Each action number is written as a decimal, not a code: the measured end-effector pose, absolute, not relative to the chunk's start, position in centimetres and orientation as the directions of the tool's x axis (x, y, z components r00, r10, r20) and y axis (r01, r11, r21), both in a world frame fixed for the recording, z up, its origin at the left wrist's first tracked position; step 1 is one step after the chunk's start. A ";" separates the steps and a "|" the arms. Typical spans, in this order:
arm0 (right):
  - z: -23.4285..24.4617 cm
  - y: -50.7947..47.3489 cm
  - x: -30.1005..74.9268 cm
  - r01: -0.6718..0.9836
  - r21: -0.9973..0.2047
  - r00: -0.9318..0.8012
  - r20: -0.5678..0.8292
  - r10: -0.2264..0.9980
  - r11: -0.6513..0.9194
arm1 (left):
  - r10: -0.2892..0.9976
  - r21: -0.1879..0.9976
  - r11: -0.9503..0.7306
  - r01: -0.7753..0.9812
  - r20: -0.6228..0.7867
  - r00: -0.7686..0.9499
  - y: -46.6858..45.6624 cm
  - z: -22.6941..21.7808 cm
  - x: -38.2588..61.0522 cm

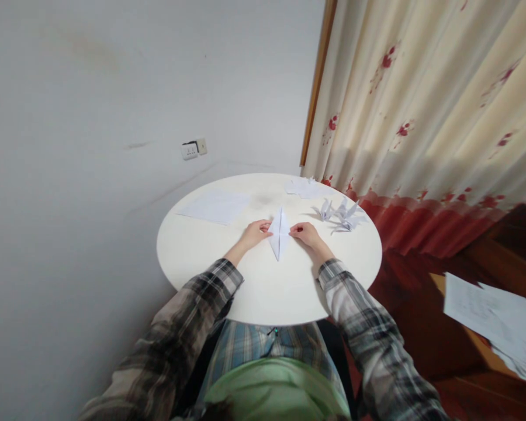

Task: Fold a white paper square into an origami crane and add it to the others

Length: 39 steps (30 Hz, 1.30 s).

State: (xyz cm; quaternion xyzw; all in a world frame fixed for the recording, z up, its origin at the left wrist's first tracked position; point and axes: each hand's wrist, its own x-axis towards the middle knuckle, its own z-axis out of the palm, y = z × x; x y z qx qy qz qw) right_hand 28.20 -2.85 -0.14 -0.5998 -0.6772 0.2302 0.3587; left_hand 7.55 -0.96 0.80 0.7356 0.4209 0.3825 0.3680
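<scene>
A folded white paper kite shape (279, 234) lies on the round white table (263, 292), its long point toward me. My left hand (256, 232) pinches its left corner with curled fingers. My right hand (304, 233) pinches its right corner the same way. Both arms wear plaid sleeves.
Several finished paper cranes (339, 213) stand at the table's right rear. A flat white sheet (214, 206) lies at the left rear, crumpled paper (302, 187) at the far edge. A flowered curtain (421, 117) hangs right; loose papers (495, 316) lie on a wooden surface at the right.
</scene>
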 end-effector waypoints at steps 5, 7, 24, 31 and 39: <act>-0.2 -2.8 28.2 0.655 -0.734 -0.011 0.228 0.974 0.180 | 0.890 0.870 -0.388 0.305 0.268 0.370 -1.0 0.9 7.3; -0.2 -2.9 28.2 0.663 -0.723 -0.016 0.248 0.969 0.196 | 0.885 0.878 -0.381 0.289 0.255 0.389 -1.1 1.0 7.1; 0.7 -4.6 24.4 0.789 -0.502 -0.164 0.385 0.908 0.355 | 0.855 0.708 -0.495 0.503 0.294 0.428 -2.4 1.6 7.3; 1.4 -4.6 25.4 0.674 -0.630 -0.213 0.333 0.918 0.385 | 0.856 0.699 -0.487 0.523 0.265 0.444 -2.5 2.0 7.1; 1.2 -4.8 25.4 0.617 -0.679 -0.174 0.376 0.910 0.399 | 0.844 0.674 -0.512 0.533 0.278 0.459 -2.7 2.2 6.7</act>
